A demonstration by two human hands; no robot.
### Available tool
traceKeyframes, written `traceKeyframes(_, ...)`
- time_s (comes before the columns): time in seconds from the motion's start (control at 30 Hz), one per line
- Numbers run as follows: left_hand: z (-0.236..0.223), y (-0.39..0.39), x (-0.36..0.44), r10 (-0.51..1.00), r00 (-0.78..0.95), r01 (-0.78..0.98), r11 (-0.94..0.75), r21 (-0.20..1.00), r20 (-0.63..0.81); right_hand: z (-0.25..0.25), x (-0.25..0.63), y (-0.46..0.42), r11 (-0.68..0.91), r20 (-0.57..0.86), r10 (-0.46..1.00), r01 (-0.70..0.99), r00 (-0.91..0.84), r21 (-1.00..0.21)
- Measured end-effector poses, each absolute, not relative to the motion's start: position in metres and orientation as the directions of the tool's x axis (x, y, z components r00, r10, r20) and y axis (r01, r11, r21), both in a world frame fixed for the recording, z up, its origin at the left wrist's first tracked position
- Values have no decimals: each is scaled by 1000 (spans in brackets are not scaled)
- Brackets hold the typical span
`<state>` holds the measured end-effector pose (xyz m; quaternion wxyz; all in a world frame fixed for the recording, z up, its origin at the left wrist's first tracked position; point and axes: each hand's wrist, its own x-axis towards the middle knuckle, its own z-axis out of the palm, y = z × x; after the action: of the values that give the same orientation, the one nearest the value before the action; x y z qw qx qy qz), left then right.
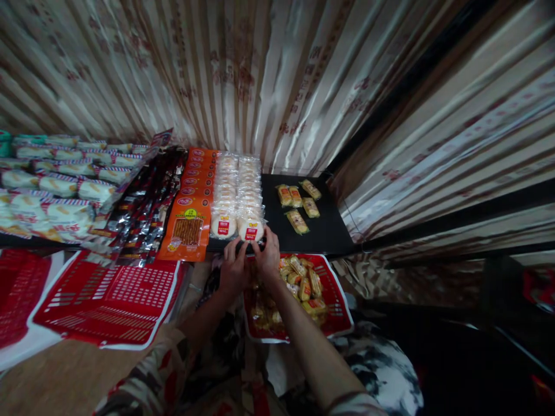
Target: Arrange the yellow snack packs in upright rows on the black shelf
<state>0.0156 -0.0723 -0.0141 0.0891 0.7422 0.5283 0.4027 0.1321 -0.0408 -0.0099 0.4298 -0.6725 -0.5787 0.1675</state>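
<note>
Both hands rest together at the near edge of a black shelf. My left hand and my right hand have their fingers curled at the front of two rows of clear-wrapped white round cakes. What the fingers hold, if anything, is hidden. Just below my hands sits a red plastic basket with several small yellow snack packets. Several of the same yellow packets lie on the bare right part of the shelf.
Left of the cakes lie orange snack packs, dark foil packs and white bread packs. Two empty red baskets sit at lower left. Striped shiny curtains hang behind and to the right.
</note>
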Motion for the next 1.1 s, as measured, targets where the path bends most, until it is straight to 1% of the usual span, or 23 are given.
traceKeyframes(0.27,-16,-74,12,829,-90,719,-329,612,552,-3,130,-40,44,261,912,557,317,-829)
traceKeyframes(0.37,-13,-69,11,823,-124,734,-300,609,554,-1,131,-36,24,252,901,537,354,-843)
traceKeyframes(0.5,-4,-58,12,860,-169,766,-193,613,482,0,133,-29,7,242,894,528,377,-849)
traceKeyframes(0.7,8,-33,21,878,-255,784,-57,618,404,0,135,-23,23,236,910,529,340,-848)
traceKeyframes(0.87,8,-24,25,902,-242,814,-13,580,359,2,126,-22,18,258,903,567,345,-824)
traceKeyframes(1.0,4,-22,29,878,-232,847,-30,531,418,2,125,-26,1,218,918,548,332,-836)
traceKeyframes(1.1,4,-22,32,854,-241,854,-39,518,462,5,137,-26,8,200,929,525,310,-851)
